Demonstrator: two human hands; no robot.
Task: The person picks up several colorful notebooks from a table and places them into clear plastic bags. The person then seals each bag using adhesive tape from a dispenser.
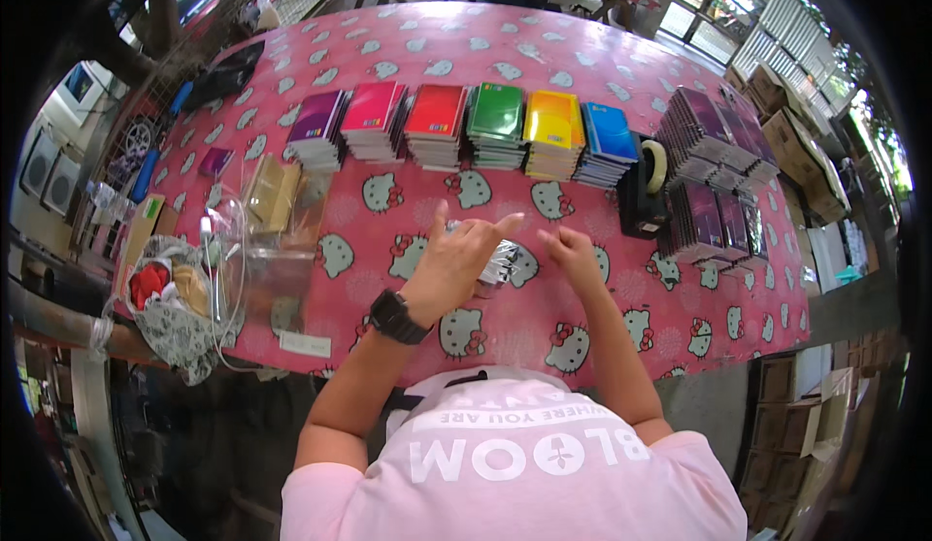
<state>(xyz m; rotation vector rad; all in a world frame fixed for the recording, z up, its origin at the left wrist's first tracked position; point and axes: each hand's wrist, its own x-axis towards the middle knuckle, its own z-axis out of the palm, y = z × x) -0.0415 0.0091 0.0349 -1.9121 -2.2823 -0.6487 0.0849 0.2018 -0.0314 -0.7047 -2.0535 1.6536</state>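
Observation:
My left hand [458, 255], with a black watch on the wrist, rests on a small stack wrapped in clear plastic [501, 262] on the pink patterned tablecloth [388, 221]. Its fingers are spread over the stack's left side. My right hand [573, 253] is at the stack's right side, fingers curled toward it; how firmly it grips is hidden. Behind the hands runs a row of notebook stacks: purple [317, 126], magenta [374, 117], red [436, 122], green [497, 122], yellow [553, 131] and blue [608, 140].
A black tape dispenser [641, 187] stands right of the blue stack, with dark purple notebook stacks [716, 167] beyond it. Clear plastic bags [267, 250] and a patterned cloth bag [175, 298] lie at the left edge. Cardboard boxes [796, 143] stand at the right.

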